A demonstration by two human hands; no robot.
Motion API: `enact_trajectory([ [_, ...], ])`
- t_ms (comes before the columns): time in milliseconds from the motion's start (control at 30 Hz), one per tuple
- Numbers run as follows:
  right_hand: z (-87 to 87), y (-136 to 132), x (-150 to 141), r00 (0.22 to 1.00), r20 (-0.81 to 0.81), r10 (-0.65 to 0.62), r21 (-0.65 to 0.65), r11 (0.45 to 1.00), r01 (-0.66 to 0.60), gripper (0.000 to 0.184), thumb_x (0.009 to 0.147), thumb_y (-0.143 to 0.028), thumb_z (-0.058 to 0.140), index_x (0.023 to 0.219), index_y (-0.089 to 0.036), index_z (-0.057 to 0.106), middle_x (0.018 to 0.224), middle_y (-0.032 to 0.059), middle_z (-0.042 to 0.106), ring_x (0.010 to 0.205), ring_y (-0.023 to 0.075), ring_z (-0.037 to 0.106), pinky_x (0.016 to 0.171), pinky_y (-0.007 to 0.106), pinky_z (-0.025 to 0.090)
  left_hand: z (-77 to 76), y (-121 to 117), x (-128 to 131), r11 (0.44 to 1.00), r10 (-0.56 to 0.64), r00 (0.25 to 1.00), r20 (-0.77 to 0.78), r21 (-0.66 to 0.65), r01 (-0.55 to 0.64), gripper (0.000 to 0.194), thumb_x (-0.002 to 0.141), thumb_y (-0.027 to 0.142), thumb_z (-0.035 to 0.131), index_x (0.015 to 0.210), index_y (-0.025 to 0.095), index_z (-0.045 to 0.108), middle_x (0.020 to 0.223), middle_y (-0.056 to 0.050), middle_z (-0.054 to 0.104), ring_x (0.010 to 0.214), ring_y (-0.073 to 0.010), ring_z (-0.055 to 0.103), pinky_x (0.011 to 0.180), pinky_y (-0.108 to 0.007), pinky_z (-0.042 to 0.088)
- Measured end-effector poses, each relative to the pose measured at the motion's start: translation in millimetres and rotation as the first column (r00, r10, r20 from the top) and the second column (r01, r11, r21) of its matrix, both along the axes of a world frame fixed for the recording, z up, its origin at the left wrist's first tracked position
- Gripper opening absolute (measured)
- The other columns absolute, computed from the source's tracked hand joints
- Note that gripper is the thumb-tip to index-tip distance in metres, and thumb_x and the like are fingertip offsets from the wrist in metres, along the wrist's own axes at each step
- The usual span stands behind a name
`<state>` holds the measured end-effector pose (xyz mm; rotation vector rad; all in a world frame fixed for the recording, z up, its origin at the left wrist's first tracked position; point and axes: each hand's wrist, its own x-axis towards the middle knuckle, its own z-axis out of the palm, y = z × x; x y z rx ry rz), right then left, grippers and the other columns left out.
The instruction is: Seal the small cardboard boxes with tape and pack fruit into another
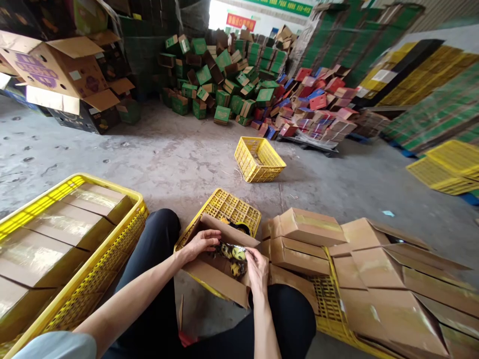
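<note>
An opened cardboard box (220, 284) sits between my knees on an upturned yellow crate (234, 207), its flaps standing up. Over its opening is a shiny clear-plastic packet (232, 252) with rounded yellow-green and black patterned pieces inside. My right hand (257, 267) pinches the packet's right end. At the left end, my left hand (204, 243) has its fingers and thumb closed about the plastic, knuckles up. More yellow and black pieces (236, 269) show just below the packet; whether they lie loose in the box I cannot tell. A black and orange tape dispenser-like object (241, 228) lies behind the box flap.
To my left stands a large yellow crate (140, 209) packed with taped cartons (48, 252). On my right, closed cartons (303, 227) fill and overtop another yellow crate (327, 299). A smaller yellow basket (260, 164) stands ahead on concrete. Heaped green boxes (220, 80) and red boxes (314, 102) lie beyond.
</note>
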<state>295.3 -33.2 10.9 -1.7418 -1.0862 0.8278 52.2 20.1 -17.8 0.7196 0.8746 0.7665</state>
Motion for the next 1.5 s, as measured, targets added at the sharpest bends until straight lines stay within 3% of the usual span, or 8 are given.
enact_trajectory([
  [300, -6.2, -10.1, 3.6, 0.938, 0.337, 0.083, -0.023, 0.997, -0.08, 0.028, 0.08, -0.029, 0.055, 0.09, -0.023, 0.08, 0.1, 0.0114, 0.08, 0.103, 0.0316, 0.068, 0.102, 0.043, 0.047, -4.0, 3.1, -1.7, 0.996, 0.081, 0.993, -0.082, -0.02, -0.082, 0.055, 0.071, 0.039, 0.091, 0.118, 0.016, 0.074, 0.126, -0.016, 0.072, 0.106, -0.0255, 0.07, 0.086, -0.034, 0.053],
  [533, -14.4, -22.2, -13.7, 0.513, 0.774, 0.37, -0.316, 0.929, -0.193, 0.032, 0.083, -0.008, 0.056, 0.092, -0.024, 0.082, 0.103, 0.0137, 0.08, 0.128, 0.034, 0.058, 0.119, 0.053, 0.026, -11.9, 3.3, -3.3, 0.991, 0.129, 0.986, -0.11, -0.014, -0.131, 0.048, 0.071, 0.036, 0.091, 0.111, 0.015, 0.074, 0.115, -0.012, 0.073, 0.103, -0.0248, 0.069, 0.086, -0.033, 0.053],
  [800, -21.3, 0.3, -42.7, 0.448, 0.694, 0.564, -0.413, 0.821, -0.395, 0.041, 0.1, -0.012, 0.045, 0.132, -0.02, 0.07, 0.136, 0.0104, 0.071, 0.126, 0.0209, 0.064, 0.108, 0.028, 0.045, -11.6, 5.8, -2.7, 0.986, 0.164, 0.979, -0.123, -0.004, -0.166, 0.046, 0.073, 0.034, 0.089, 0.111, 0.016, 0.073, 0.109, -0.011, 0.071, 0.104, -0.0247, 0.066, 0.085, -0.033, 0.052],
  [967, -38.8, 34.6, -58.7, 0.387, 0.651, 0.653, -0.568, 0.757, -0.323, 0.053, 0.084, -0.016, 0.075, 0.135, -0.013, 0.067, 0.124, 0.0216, 0.075, 0.117, 0.033, 0.07, 0.099, 0.039, 0.048, -11.7, 7.8, -1.5, 0.987, 0.158, 0.982, -0.108, -0.013, -0.16, 0.047, 0.072, 0.038, 0.089, 0.112, 0.017, 0.072, 0.107, -0.009, 0.07, 0.101, -0.0237, 0.066, 0.086, -0.034, 0.051],
  [1067, -45.2, 45.3, -68.4, 0.364, 0.664, 0.653, -0.612, 0.754, -0.238, 0.047, 0.083, -0.013, 0.072, 0.129, -0.012, 0.07, 0.116, 0.0253, 0.076, 0.115, 0.0375, 0.07, 0.099, 0.046, 0.044, -11.0, 8.7, -0.9, 0.988, 0.154, 0.983, -0.103, -0.017, -0.156, 0.048, 0.072, 0.039, 0.088, 0.111, 0.017, 0.072, 0.107, -0.009, 0.07, 0.099, -0.023, 0.066, 0.084, -0.033, 0.051],
  [1367, -18.9, 31.8, -47.5, 0.434, 0.665, 0.608, -0.561, 0.79, -0.247, 0.047, 0.083, -0.018, 0.068, 0.128, -0.028, 0.071, 0.131, 0.0091, 0.074, 0.127, 0.0317, 0.062, 0.104, 0.043, 0.043, -12.3, 12.1, 1.2, 0.987, 0.156, 0.985, -0.079, -0.021, -0.159, 0.049, 0.072, 0.039, 0.088, 0.112, 0.016, 0.073, 0.105, -0.009, 0.07, 0.098, -0.0228, 0.065, 0.08, -0.031, 0.049],
  [1433, -5.3, 27.4, -35.7, 0.604, 0.581, 0.546, -0.487, 0.828, -0.28, 0.05, 0.083, -0.025, 0.071, 0.132, -0.026, 0.069, 0.137, 0.0082, 0.071, 0.129, 0.0313, 0.061, 0.105, 0.042, 0.046, -10.1, 11.2, 1.3, 0.987, 0.161, 0.984, -0.072, -0.011, -0.162, 0.049, 0.073, 0.04, 0.088, 0.113, 0.017, 0.074, 0.109, -0.01, 0.07, 0.103, -0.0237, 0.064, 0.079, -0.029, 0.049],
  [1500, 7.5, 20.7, -26.8, 0.859, 0.279, 0.429, -0.356, 0.877, -0.322, 0.051, 0.079, -0.032, 0.076, 0.129, -0.022, 0.07, 0.132, 0.0092, 0.073, 0.122, 0.0319, 0.066, 0.104, 0.042, 0.05, -6.0, 8.8, 1.9, 0.99, 0.144, 0.988, -0.05, 0.002, -0.144, 0.051, 0.073, 0.041, 0.089, 0.116, 0.017, 0.074, 0.113, -0.01, 0.07, 0.106, -0.0241, 0.064, 0.081, -0.029, 0.05],
])
